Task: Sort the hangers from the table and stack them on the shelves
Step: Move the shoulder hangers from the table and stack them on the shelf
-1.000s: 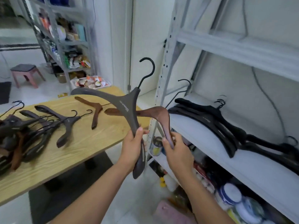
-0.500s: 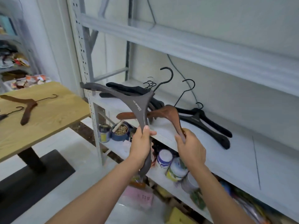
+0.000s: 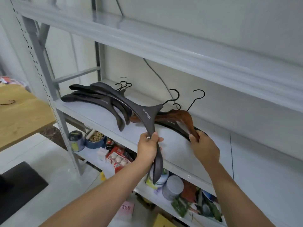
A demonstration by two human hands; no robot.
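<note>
My left hand [image 3: 148,147] grips one arm of a dark grey hanger [image 3: 147,114] with white lettering, held in front of the white shelf [image 3: 246,158]. My right hand [image 3: 204,149] holds the arm end of a brown wooden hanger [image 3: 185,117], low over the shelf and above a black hanger [image 3: 172,126] lying there. A stack of dark hangers [image 3: 98,100] lies on the shelf's left part, hooks toward the wall.
The wooden table [image 3: 21,115] stands at the left, one hanger hook showing on it. The lower shelf holds tins [image 3: 76,140], a bowl, boxes and jars. A grey perforated upright [image 3: 54,102] frames the shelf's left end; an upper shelf beam [image 3: 180,48] runs overhead.
I have turned from the table and moved closer to the shelf. Both hands have carried their hangers forward, the brown one now down over the black hanger on the shelf.
</note>
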